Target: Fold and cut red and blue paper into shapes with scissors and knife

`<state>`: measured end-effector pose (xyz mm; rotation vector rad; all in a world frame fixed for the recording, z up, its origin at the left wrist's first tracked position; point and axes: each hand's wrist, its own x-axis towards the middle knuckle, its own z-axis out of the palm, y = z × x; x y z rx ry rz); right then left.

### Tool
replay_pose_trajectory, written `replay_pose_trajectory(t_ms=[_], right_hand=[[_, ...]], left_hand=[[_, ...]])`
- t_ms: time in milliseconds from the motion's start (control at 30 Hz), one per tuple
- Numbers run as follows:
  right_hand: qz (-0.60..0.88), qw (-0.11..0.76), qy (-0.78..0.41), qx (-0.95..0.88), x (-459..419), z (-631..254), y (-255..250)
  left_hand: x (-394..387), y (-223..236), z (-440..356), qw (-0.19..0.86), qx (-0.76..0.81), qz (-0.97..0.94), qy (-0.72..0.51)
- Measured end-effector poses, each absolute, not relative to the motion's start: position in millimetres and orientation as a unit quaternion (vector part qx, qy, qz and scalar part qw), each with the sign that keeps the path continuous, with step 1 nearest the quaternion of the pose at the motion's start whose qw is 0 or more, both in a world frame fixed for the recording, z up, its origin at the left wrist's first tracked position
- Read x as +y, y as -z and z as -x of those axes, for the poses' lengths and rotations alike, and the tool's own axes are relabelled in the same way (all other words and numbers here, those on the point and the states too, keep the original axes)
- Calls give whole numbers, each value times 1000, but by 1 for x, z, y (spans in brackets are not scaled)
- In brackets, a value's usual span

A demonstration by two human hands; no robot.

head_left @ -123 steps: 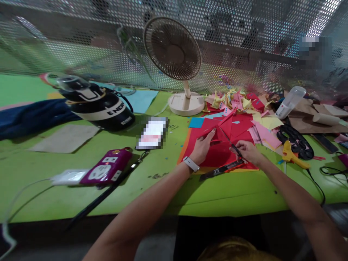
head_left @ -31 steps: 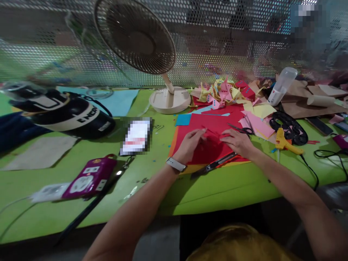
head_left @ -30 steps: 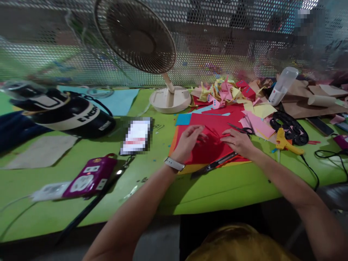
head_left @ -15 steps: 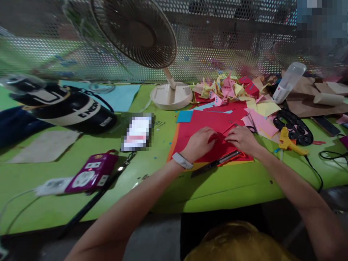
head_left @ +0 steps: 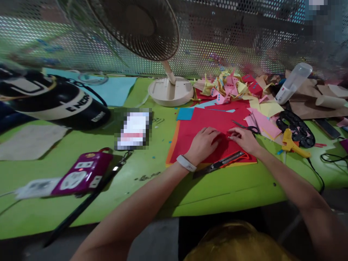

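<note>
My left hand (head_left: 205,144), with a pale watch band at the wrist, rests low over a stack of red paper sheets (head_left: 209,117), its fingers curled down. Facing it, my right hand (head_left: 245,139) has thumb and fingers pinched together. Between the fingertips is a small piece of red paper (head_left: 227,135), hard to tell from the red sheet below and partly hidden by the fingers. Scissors (head_left: 253,129) lie just beyond my right hand. A utility knife (head_left: 227,160) lies across the near edge of the stack. A blue paper square (head_left: 184,114) sits at its far left corner.
Behind the stack are folded paper pieces (head_left: 231,87) and a fan (head_left: 170,92). To the right lie a yellow glue gun (head_left: 290,143), a black tray (head_left: 299,132) and a clear bottle (head_left: 295,81). Leftward are a phone (head_left: 134,128), a purple power strip (head_left: 83,174) and a black flask (head_left: 73,101).
The scissors left my right hand and now lie on the sheets. My hands came together over the small red paper, then drew slightly apart, my left hand settling lower. The view shifted a little.
</note>
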<state>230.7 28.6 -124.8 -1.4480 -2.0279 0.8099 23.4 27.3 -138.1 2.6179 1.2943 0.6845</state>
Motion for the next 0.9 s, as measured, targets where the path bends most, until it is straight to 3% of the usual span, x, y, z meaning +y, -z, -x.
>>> replay_pose_trajectory(t_ms=[200, 500, 900], right_hand=[[570, 286, -306, -707, 30, -225, 122], [549, 252, -242, -759, 30, -222, 120], [580, 244, -269, -730, 35, -221, 123]], left_hand=[[38, 136, -19, 63, 407, -885, -218], [39, 133, -21, -40, 392, -907, -147], [40, 138, -23, -58, 395, -904, -151]])
